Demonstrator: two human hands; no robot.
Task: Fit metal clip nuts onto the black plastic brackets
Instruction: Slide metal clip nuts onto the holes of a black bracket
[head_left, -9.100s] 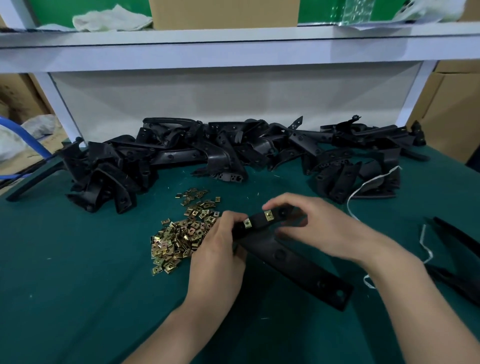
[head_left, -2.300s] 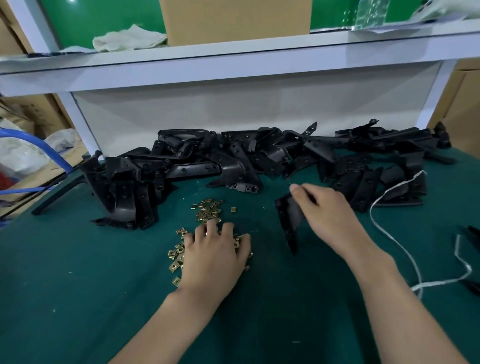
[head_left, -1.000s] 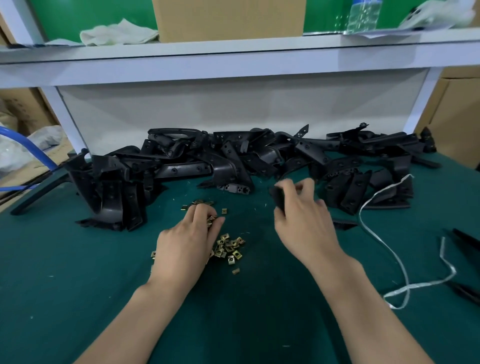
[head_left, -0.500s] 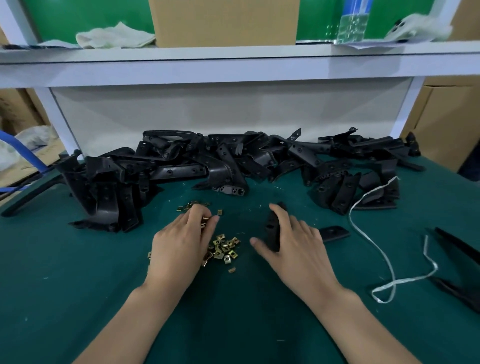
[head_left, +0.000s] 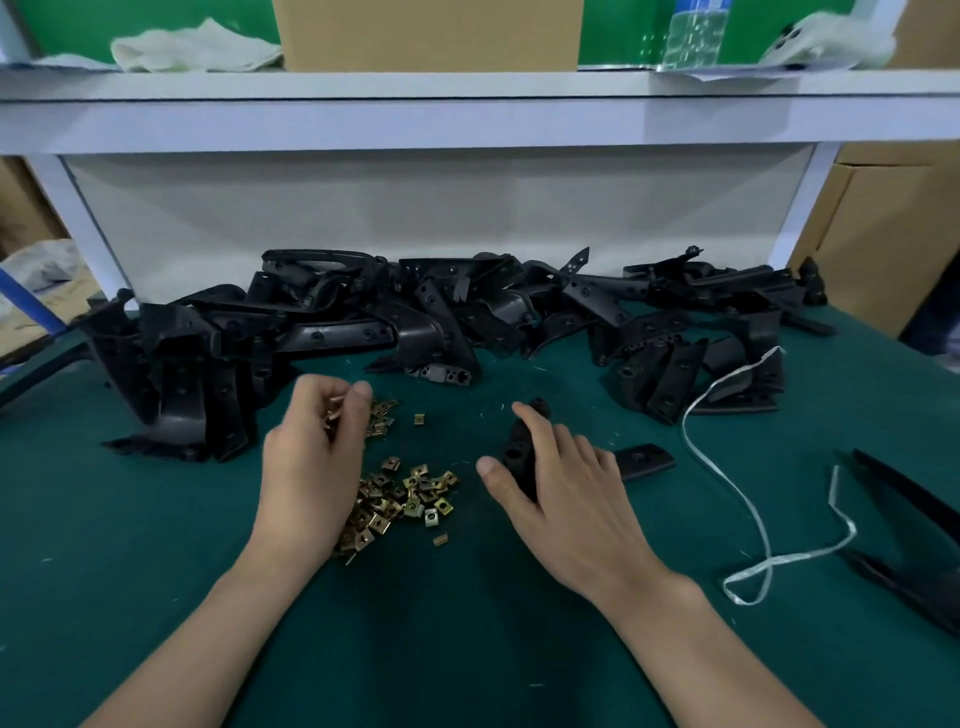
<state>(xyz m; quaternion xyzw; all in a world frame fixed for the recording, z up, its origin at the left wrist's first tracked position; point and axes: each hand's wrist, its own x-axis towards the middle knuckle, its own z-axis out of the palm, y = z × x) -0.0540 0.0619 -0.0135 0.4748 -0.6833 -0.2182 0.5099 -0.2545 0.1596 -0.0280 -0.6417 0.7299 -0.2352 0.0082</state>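
Gripping black holed bracket (head_left: 518, 453), brassy square clip nuts (head_left: 410, 493)

Loose heap of small brass-coloured metal clip nuts (head_left: 410, 493) lay at bench (head_left: 156, 545) centre. One black plastic bracket (head_left: 519, 452) stood on edge just to their right; other black brackets (head_left: 441, 312) jumbled along rear.

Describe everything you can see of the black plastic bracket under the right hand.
The black plastic bracket is matte and bent. One arm stands on edge on the green mat, a round hole in its side; the right hand grips it, thumb on the left, fingers curled over the top. A flat rounded tab with a hole, seemingly its other end, lies beyond the fingers. No metal shows on it.
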